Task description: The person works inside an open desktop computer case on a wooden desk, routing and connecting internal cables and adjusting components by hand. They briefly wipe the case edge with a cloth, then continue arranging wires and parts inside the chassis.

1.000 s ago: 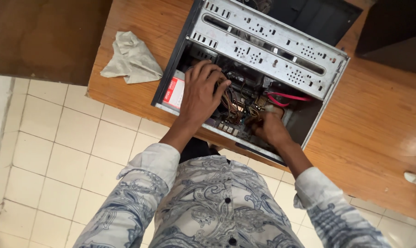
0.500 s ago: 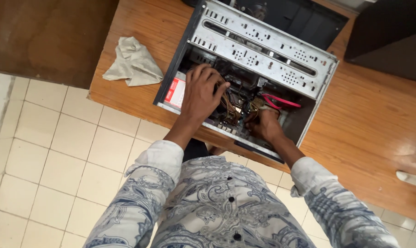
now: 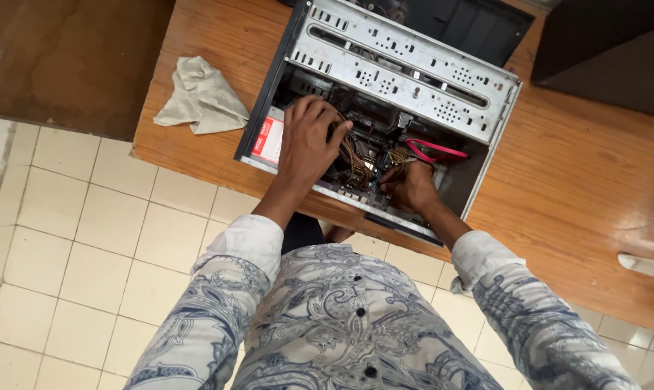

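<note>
**Two hands inside one metal computer box**

The open grey computer case (image 3: 406,72), full of holes, lies on the wooden table (image 3: 579,180). The left hand (image 3: 309,141) rests spread open on its wires (image 3: 356,166). The right hand (image 3: 412,184) curls closed near one red cable (image 3: 435,150). One crumpled cloth (image 3: 200,97) lies at the left.

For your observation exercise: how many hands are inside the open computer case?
2. The left hand is spread over the components near the case's left side; the right hand is by the cable bundle. None other shows.

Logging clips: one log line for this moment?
left hand: inside computer case, on wires | right hand: inside case | cloth: on table
</note>
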